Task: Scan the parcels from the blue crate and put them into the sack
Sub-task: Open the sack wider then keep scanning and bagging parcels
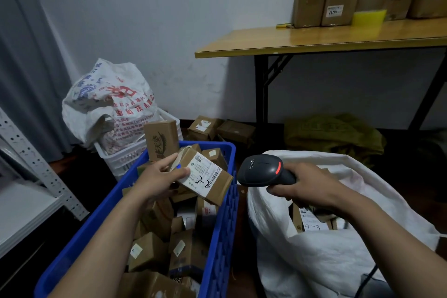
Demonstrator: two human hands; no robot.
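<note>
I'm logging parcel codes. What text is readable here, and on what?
"2-1" (last digit unsure), handwritten: held parcel, left hand.
"4-3", handwritten: second parcel, in sack.
"(2023) 02007": printed bag behind crate.
Fine label print, box label on table: too blurred.

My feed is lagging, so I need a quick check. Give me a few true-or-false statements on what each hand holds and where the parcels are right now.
1. The left hand holds a brown cardboard parcel with a white label above the blue plastic crate. True.
2. The right hand is empty. False: it grips a dark grey handheld scanner.
3. The white woven sack contains no parcels. False: a labelled cardboard box lies inside.
4. The crate holds many more cardboard parcels. True.
</note>
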